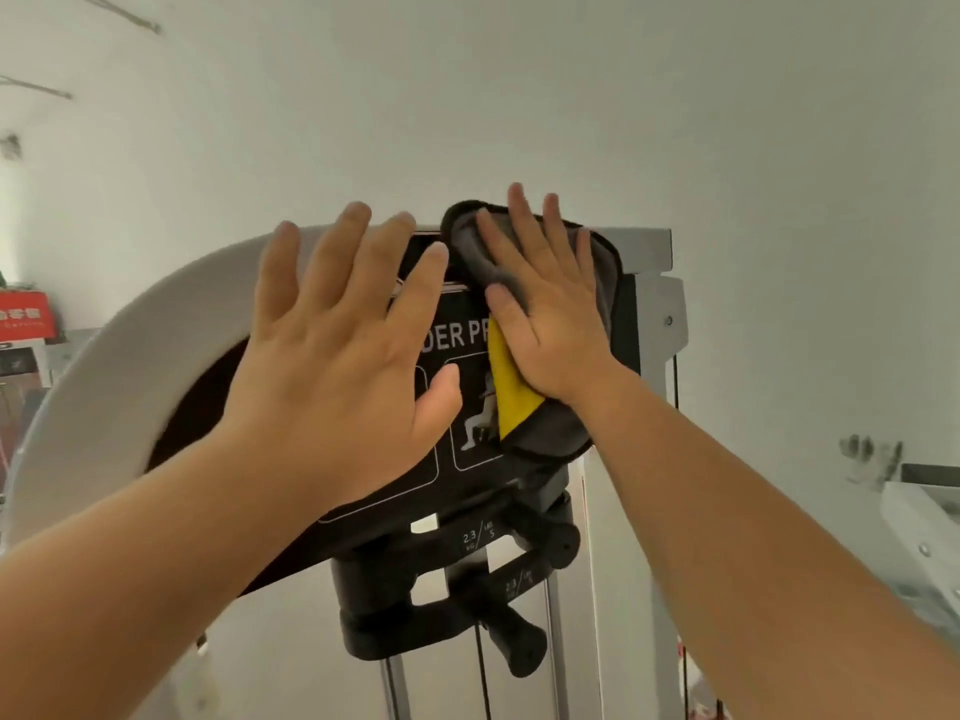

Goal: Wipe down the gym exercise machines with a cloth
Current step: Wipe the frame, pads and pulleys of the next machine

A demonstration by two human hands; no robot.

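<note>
Up close, the right hand (550,324) lies flat, fingers straight, pressing the grey-and-yellow cloth (519,407) against the upper right of the machine's black instruction panel (457,314). The left hand (343,366) rests beside it on the panel, fingers spread, holding nothing. A white curved shroud (130,356) frames the panel's left. Behind stands a pale wall (571,96) with dark smudges (872,454) at right; a red box (26,317), perhaps cardboard, sits far left.
</note>
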